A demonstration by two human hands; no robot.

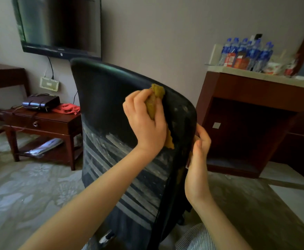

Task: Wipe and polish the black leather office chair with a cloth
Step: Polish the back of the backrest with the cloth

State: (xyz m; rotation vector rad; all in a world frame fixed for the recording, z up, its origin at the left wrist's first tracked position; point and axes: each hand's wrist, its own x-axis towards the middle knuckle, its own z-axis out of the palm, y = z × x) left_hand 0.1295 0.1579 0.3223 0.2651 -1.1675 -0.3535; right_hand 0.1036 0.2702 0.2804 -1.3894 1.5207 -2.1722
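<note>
Left hand (144,121) curls round a bunched yellow cloth (157,98) and presses it on the chair back (102,98) near the upper right rim. Right hand (198,159) grips the back's right edge. Upper panel looks dark, likely wiped. Pale streaks lower down and specks by the rim remain. Judged about midway.

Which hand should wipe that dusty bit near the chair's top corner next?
Probably the left hand: it grips the yellow cloth against the chair, beside that patch. The right hand holds the chair's edge.
</note>
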